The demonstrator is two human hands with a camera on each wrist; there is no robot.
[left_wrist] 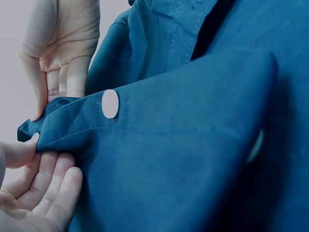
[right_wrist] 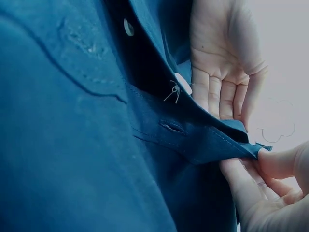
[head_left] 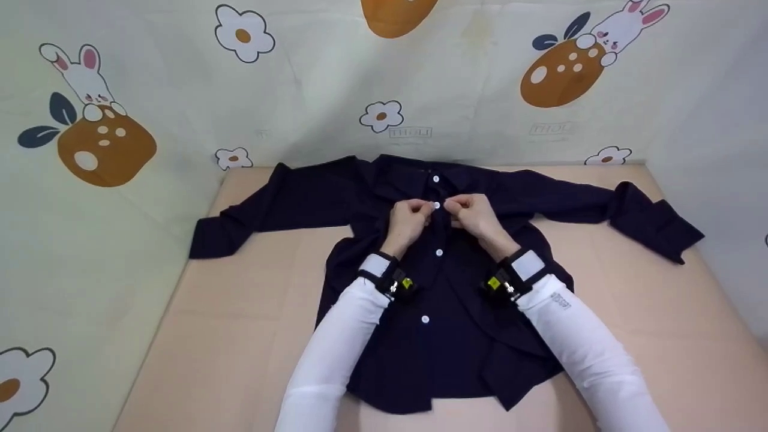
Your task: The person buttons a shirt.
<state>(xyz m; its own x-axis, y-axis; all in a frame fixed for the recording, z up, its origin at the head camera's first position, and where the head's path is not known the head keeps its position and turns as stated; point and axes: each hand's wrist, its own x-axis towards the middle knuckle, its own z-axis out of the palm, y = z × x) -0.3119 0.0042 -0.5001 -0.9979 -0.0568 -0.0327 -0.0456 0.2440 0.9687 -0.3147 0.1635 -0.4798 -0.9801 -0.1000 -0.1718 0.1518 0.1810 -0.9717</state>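
A dark navy button-up shirt lies spread out, collar at the far side and sleeves out to both sides. My left hand pinches the front edge beside a white button below the collar. Just to its right, my right hand pinches the front strip between thumb and fingers. A buttonhole shows on the strip in the right wrist view. Another white button sits on the raised fabric in the left wrist view. The cloth between the fingertips is partly hidden.
Under the shirt is a peach-coloured table surface. Behind it hangs a pale backdrop with printed rabbits and flowers. More white buttons run down the front, one lower button lying between my forearms. The right front panel is folded partly back.
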